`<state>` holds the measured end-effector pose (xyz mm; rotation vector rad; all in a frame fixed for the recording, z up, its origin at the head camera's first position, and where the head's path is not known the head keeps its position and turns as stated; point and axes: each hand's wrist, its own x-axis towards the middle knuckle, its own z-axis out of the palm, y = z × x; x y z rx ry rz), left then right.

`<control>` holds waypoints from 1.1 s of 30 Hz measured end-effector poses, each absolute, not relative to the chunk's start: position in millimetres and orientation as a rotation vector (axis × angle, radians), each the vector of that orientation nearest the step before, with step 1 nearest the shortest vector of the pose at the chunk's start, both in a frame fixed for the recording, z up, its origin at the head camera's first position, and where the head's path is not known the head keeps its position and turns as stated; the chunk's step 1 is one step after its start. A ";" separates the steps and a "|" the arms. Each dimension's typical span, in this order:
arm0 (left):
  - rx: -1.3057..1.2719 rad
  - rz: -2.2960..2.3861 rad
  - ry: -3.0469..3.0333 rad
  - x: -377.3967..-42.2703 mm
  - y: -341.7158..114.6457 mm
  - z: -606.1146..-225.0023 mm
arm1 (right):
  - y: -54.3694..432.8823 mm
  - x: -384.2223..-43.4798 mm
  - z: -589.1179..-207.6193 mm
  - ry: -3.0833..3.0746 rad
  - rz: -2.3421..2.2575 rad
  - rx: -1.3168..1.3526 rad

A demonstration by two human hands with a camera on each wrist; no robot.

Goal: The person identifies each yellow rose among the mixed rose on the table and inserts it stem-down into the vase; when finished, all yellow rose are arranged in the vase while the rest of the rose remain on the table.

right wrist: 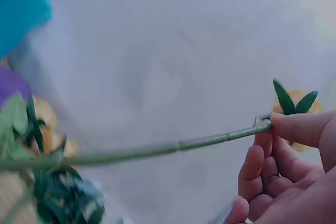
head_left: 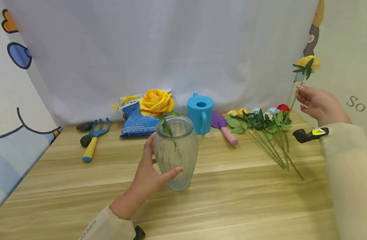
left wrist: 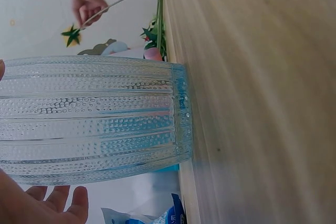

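Note:
My left hand [head_left: 150,175] grips a ribbed clear glass vase [head_left: 183,156] by its side, thumb across the front and fingers behind. Out of the vase's mouth leans a yellow rose [head_left: 157,103], its stem showing through the glass. At the far right my right hand [head_left: 320,103] holds up a second yellow rose [head_left: 311,64], bloom on top. Thumb and fingertips pinch its green stem [right wrist: 205,141] just below the leaves, as the right wrist view shows. Beneath that hand lies a bunch of artificial flowers [head_left: 261,121] with yellow, pale blue and red blooms, stems toward me.
Behind the vase are a blue plastic bag [head_left: 139,121] and a blue watering can [head_left: 198,113]. A purple trowel [head_left: 221,120] with a pink handle lies beside the can. At left are a hand fork [head_left: 94,140] and dark stones [head_left: 85,126]. A white curtain [head_left: 171,50] hangs behind.

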<state>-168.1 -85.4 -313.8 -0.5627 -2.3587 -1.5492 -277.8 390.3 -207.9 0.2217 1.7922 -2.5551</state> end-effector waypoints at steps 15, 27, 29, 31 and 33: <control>-0.562 -1.525 -2.364 -167.9 -82.1 -312.4 | 267.1 -262.9 -159.8 1.872 -2.608 -0.187; -0.548 -1.567 -2.350 -167.6 -78.4 -313.6 | 183.9 -264.2 -119.7 2.070 -2.519 -0.264; -0.552 -1.565 -2.348 -168.1 -77.1 -313.9 | 171.4 -263.6 -117.1 2.165 -2.440 -0.270; -0.554 -1.564 -2.352 -168.6 -75.9 -314.2 | 159.3 -263.0 -116.8 2.265 -2.344 -0.301; -0.555 -1.561 -2.355 -168.9 -74.8 -314.3 | 148.2 -262.2 -118.3 2.352 -2.247 -0.328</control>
